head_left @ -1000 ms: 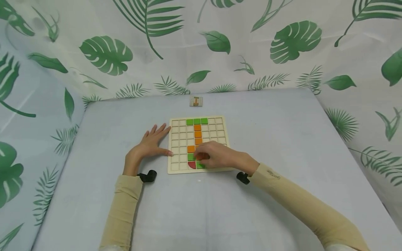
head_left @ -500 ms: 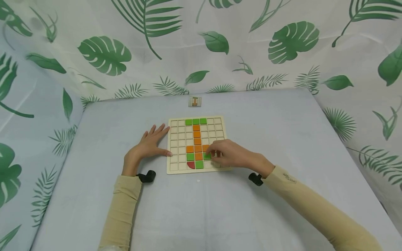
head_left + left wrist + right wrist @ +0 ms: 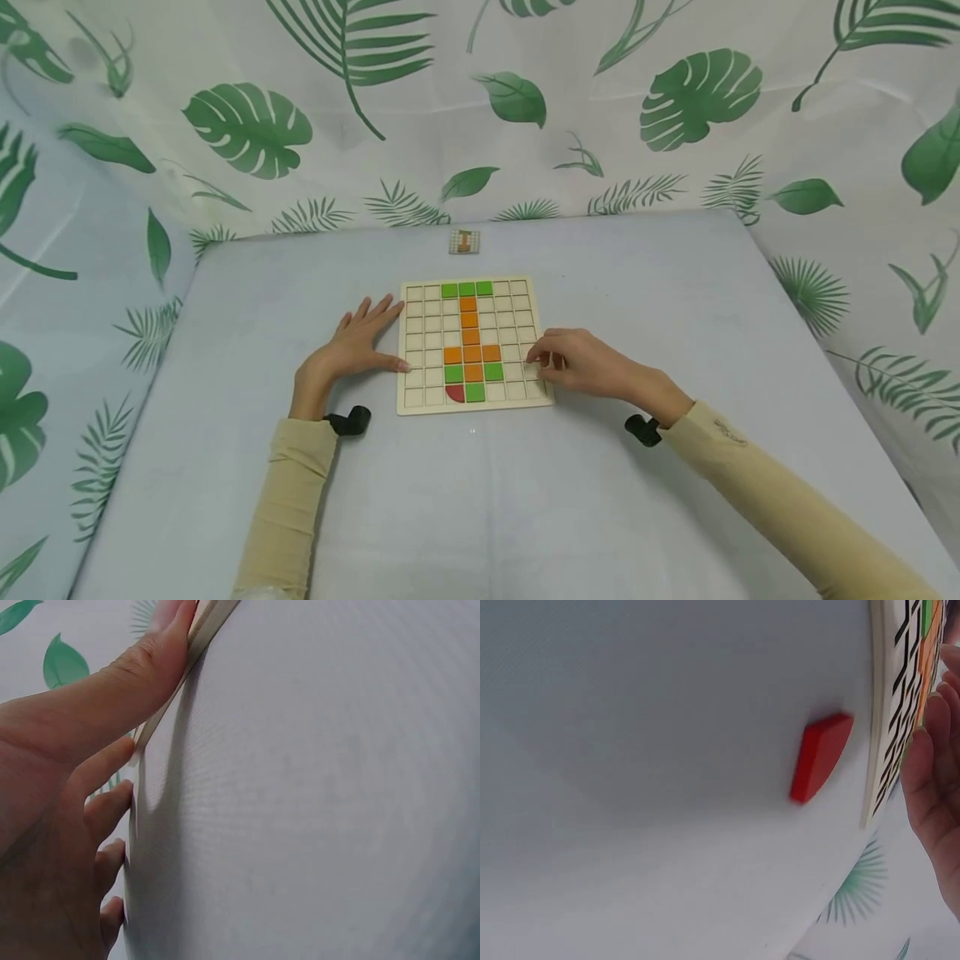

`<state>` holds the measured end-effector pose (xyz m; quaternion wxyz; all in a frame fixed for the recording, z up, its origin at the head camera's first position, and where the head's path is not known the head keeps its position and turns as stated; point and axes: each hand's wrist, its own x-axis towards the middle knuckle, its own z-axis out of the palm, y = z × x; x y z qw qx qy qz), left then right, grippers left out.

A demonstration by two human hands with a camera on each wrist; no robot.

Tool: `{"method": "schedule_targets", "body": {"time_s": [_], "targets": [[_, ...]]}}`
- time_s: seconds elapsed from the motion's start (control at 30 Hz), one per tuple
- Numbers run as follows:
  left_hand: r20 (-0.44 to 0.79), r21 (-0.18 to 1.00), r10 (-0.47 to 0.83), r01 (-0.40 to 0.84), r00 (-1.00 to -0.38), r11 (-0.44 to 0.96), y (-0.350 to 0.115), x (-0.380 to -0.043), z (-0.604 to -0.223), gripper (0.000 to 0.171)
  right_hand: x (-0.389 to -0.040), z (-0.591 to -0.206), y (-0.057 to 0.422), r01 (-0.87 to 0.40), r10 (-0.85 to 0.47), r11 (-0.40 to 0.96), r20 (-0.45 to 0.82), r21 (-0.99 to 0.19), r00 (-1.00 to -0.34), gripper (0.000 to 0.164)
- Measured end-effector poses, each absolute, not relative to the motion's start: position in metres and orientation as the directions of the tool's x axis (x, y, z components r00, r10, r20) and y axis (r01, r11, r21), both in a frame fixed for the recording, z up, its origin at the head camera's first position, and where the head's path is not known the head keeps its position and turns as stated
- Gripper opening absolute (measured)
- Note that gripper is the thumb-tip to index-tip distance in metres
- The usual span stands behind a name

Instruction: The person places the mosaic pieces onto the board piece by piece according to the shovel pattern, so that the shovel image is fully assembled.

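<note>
A cream grid board [image 3: 417, 342] lies on the table in the head view. Three green tiles [image 3: 467, 290] line its top row, and an orange column [image 3: 468, 320] runs down to a wider orange row. More green tiles [image 3: 453, 373] sit below, beside a red quarter-circle tile [image 3: 454, 393]. My left hand [image 3: 352, 343] spreads its fingers against the board's left edge, thumb on the rim. With fingers loosely bent and nothing between them, my right hand [image 3: 588, 362] hovers over the board's right edge. The right wrist view shows another red curved tile [image 3: 821, 757] on the table near that edge, hidden in the head view.
A small patterned card [image 3: 464, 242] lies behind the board, showing an orange figure on a grid. Leaf-printed cloth [image 3: 480, 125] hangs around the back and sides of the white table [image 3: 480, 500].
My right hand has moved right, off the lower middle of the board to its right edge, uncovering a green tile and an orange tile. The left hand stays at the left edge.
</note>
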<state>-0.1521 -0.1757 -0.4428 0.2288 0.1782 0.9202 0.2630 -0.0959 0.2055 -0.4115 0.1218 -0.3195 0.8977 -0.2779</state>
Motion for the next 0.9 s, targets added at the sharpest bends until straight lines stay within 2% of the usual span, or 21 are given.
{"method": "schedule_targets", "body": {"time_s": [0.13,0.43,0.7,0.9], "targets": [[-0.329,0.569,0.449,0.205,-0.831,0.796,-0.175,-0.152,-0.442,0.109,-0.095,-0.412,0.216,-0.496,-0.618,0.663,-0.036,-0.561,-0.785,0.024],[-0.331,0.570,0.452,0.206,-0.828,0.795,-0.175,-0.151,-0.442,0.110,-0.092,-0.413,0.236,-0.427,-0.570,0.724,-0.121,-0.542,-0.813,0.026],[-0.335,0.566,0.449,0.204,-0.828,0.799,-0.174,-0.152,-0.442,0.110,-0.087,-0.411,0.252,-0.376,-0.547,0.749,-0.188,-0.546,-0.816,0.028],[-0.329,0.573,0.453,0.207,-0.828,0.793,-0.175,-0.151,-0.441,0.111,-0.084,-0.412,0.253,-0.389,-0.553,0.752,-0.190,-0.532,-0.811,0.023]]}}
